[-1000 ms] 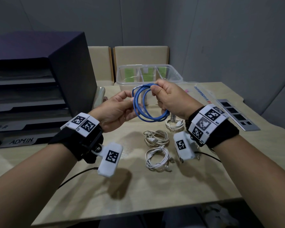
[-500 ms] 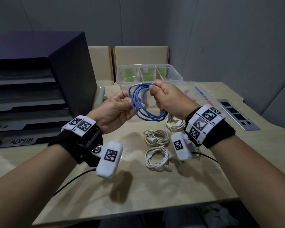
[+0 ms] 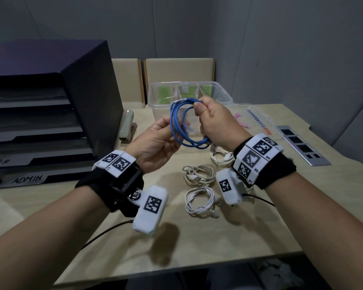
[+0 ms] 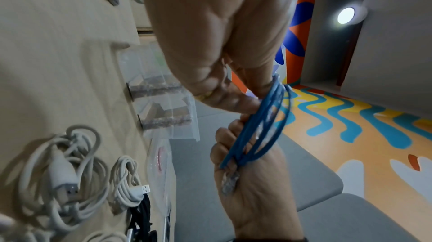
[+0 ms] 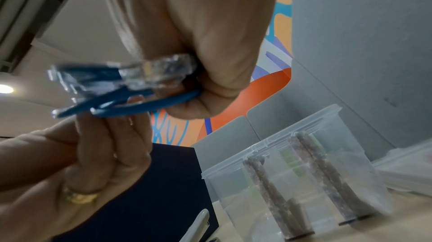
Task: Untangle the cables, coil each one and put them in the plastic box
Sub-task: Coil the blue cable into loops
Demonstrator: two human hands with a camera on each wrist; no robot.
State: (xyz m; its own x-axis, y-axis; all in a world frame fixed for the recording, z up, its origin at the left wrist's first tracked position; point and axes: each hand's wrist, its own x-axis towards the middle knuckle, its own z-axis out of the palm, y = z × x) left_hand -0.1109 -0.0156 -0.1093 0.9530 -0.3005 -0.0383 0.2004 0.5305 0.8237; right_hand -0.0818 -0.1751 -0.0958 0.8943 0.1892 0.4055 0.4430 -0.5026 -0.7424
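Two hands up, mid-frame, head view, both on one cable.
Table (image 3: pixel 228 237): fills lower frame, tan.
File tray (image 3: pixel 50 114): dark, left of frame, "ADMIN" label.
Plastic box (image 3: pixel 224 94): clear, divided, upper centre, directly behind the hands.
Box lid (image 3: pixel 258 120): right of box, flat.
White cables (image 3: pixel 199 187): three coils, lower centre, below the hands, not boxed yet.
Right hand (image 3: pixel 218 124): clenched round blue cable's top and its clear plug.
Left hand (image 3: pixel 155 143): fingers pinching the loop's left side.
Blue cable (image 3: pixel 176 126): coiled, loop standing roughly upright between the hands.
Key relation: box lies straight beyond the coil; right hand nearer it, so probably carries forward.
Stapler (image 3: pixel 127 126): left of box.
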